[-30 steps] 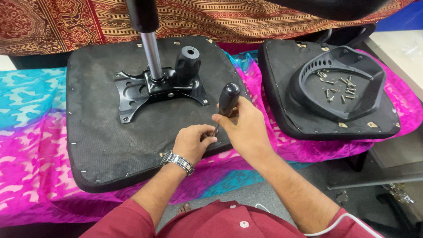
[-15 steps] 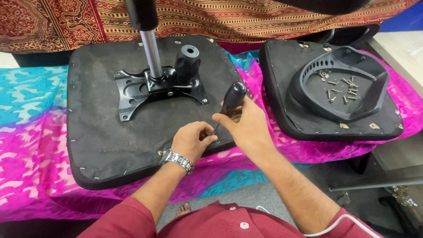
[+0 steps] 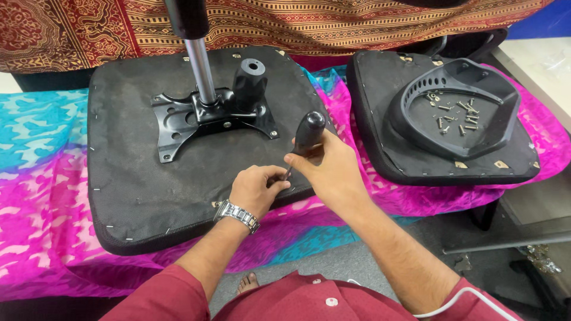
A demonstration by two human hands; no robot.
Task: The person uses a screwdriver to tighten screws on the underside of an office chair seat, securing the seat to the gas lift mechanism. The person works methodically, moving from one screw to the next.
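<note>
An upturned black chair seat (image 3: 137,172) lies on a bright cloth, with a black metal mounting plate (image 3: 208,116) and a chrome gas-lift column (image 3: 199,65) fixed at its centre. My right hand (image 3: 327,169) grips the black handle of a screwdriver (image 3: 306,139), which points down at the seat's near edge. My left hand (image 3: 257,189) is closed around the screwdriver's shaft near its tip, fingers pinched; the tip itself is hidden behind them. A metal watch sits on my left wrist.
A second black cushion (image 3: 380,119) lies to the right, carrying a black plastic bracket (image 3: 458,113) with several loose screws (image 3: 455,116) inside it. Pink and blue cloth (image 3: 41,178) covers the table. A patterned red-gold fabric (image 3: 333,24) hangs at the back.
Both hands stay at the same spot on the seat's near edge. The screwdriver handle has shifted only slightly in my right hand.
</note>
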